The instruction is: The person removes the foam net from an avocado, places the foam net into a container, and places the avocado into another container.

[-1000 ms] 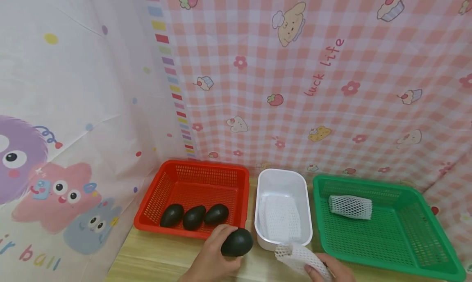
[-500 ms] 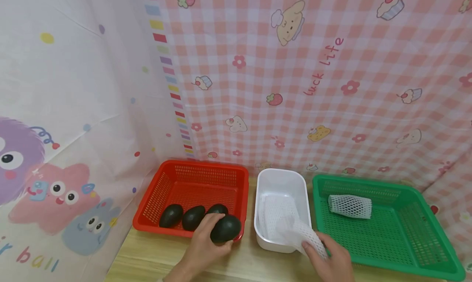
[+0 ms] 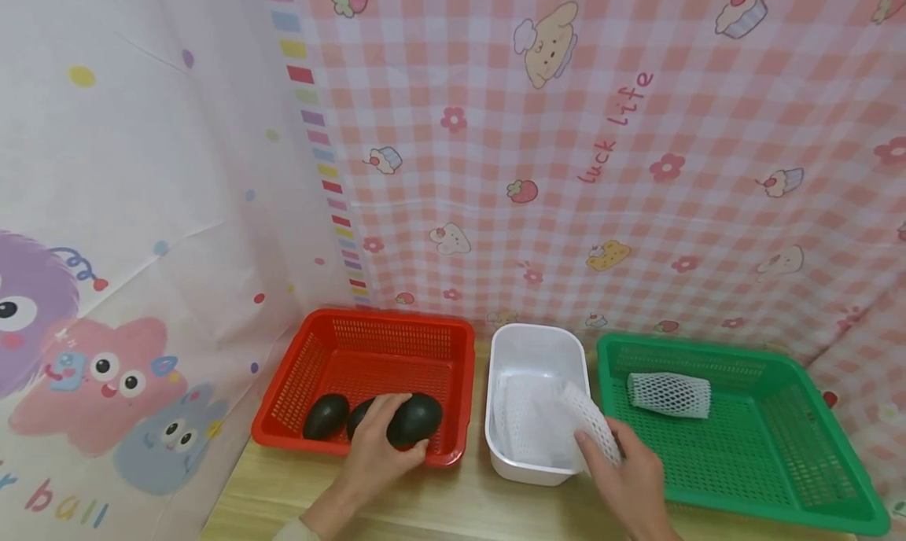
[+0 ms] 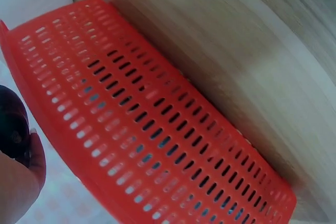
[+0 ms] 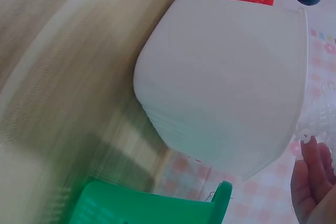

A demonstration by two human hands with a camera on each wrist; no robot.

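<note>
My left hand point(image 3: 371, 454) grips a dark green avocado point(image 3: 416, 421) over the front of the red basket point(image 3: 462, 368). One avocado point(image 3: 327, 417) lies inside at the basket's left, and another point(image 3: 357, 417) is partly covered by my fingers. In the left wrist view, the held avocado point(image 4: 11, 121) shows at the left edge, above the basket rim. My right hand point(image 3: 630, 470) pinches a white foam net sleeve point(image 3: 594, 425) at the right rim of the white container point(image 3: 493, 423). More white netting point(image 3: 527, 423) lies in that container.
At the right stands a green basket point(image 3: 736, 454) with a foam net sleeve point(image 3: 668, 394) lying in it; whether it wraps anything I cannot tell. All three containers stand on a wooden table point(image 3: 283, 486). Behind them hangs a checked curtain point(image 3: 566, 132).
My left hand has carried the avocado left and away from me, from beside the red basket to over it. My right hand has moved the net sleeve slightly forward.
</note>
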